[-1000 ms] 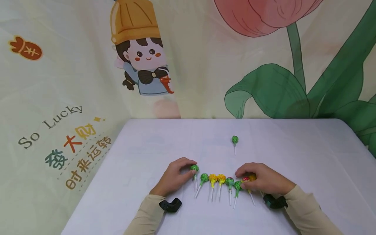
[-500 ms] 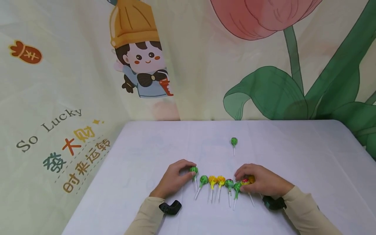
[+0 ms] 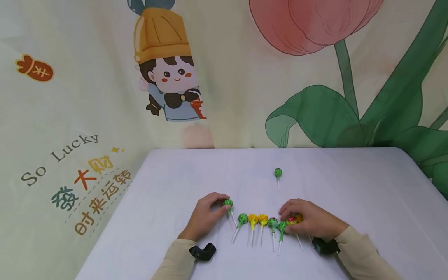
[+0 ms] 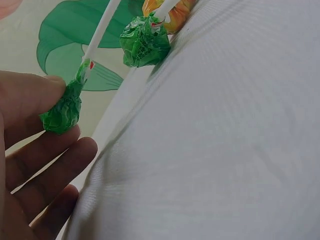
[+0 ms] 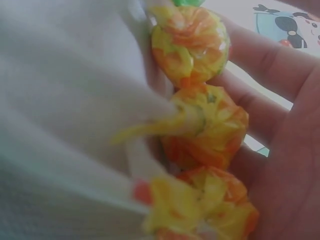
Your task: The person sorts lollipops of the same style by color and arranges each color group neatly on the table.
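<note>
Seen from above and the near edge, the head camera faces the far curtain (image 3: 87,97) across the bench (image 3: 350,186), while both wrist cameras sit low and very close, each sharing with it one end of the lollipop row (image 3: 262,220) (image 4: 145,42) (image 5: 192,42).

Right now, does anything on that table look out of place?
One green lollipop lies alone farther back on the table, apart from the row of lollipops between the left hand and right hand.

Crinkled glossy lollipop wrappers (image 3: 263,220), matt tablecloth (image 3: 350,186)
</note>
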Available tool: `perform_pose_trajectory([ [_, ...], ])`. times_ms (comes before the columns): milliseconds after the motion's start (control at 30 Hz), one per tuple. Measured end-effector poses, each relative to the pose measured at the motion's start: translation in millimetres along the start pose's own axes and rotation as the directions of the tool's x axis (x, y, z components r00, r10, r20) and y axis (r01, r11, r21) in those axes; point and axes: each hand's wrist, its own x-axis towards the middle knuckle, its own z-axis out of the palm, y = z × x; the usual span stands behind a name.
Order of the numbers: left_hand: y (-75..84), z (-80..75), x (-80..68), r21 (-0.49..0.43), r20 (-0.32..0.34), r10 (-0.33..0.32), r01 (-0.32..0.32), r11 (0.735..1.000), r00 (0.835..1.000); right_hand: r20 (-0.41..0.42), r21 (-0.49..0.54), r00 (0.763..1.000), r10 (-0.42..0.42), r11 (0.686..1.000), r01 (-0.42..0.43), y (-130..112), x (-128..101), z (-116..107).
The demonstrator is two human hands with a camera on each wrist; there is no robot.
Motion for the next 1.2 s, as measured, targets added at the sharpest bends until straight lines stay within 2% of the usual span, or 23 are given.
perform_pose_trajectory([
  [200, -3.1, 10.3, -1.8, -0.027, -0.057, 0.025, -0.027, 0.999, 0.998, 0.001, -0.006, 1.0, 0.008, 1.0, -0.008, 3.6, -4.1, 0.3],
  [333, -6.6, 5.0, -13.6, -0.061, -0.083, 0.03, -0.035, 0.997, 0.996, -0.013, -0.009, 0.999, 0.035, 0.999, -0.035, -4.6, -11.3, 17.3],
  [533, -1.2, -0.5, -23.7, -0.143, -0.095, -0.007, -0.007, 0.99, 0.995, -0.059, 0.0, 0.997, 0.052, 0.999, -0.053, -17.8, -25.4, 38.3],
  [700, 0.2, -8.2, -35.1, -0.134, -0.06, -0.065, 0.056, 0.989, 0.996, -0.088, 0.022, 0.993, 0.078, 0.997, -0.077, -31.1, -34.4, 61.7],
  [1000, 10.6, -15.7, -30.9, -0.151, 0.011, -0.195, 0.194, 0.969, 0.981, -0.107, 0.012, 0.991, 0.082, 0.997, -0.081, -31.3, -32.0, 64.8],
  [1200, 12.1, -13.0, -24.2, -0.148, 0.047, -0.214, 0.219, 0.965, 0.976, -0.104, -0.007, 0.992, 0.078, 0.997, -0.079, -29.8, -33.5, 63.2],
])
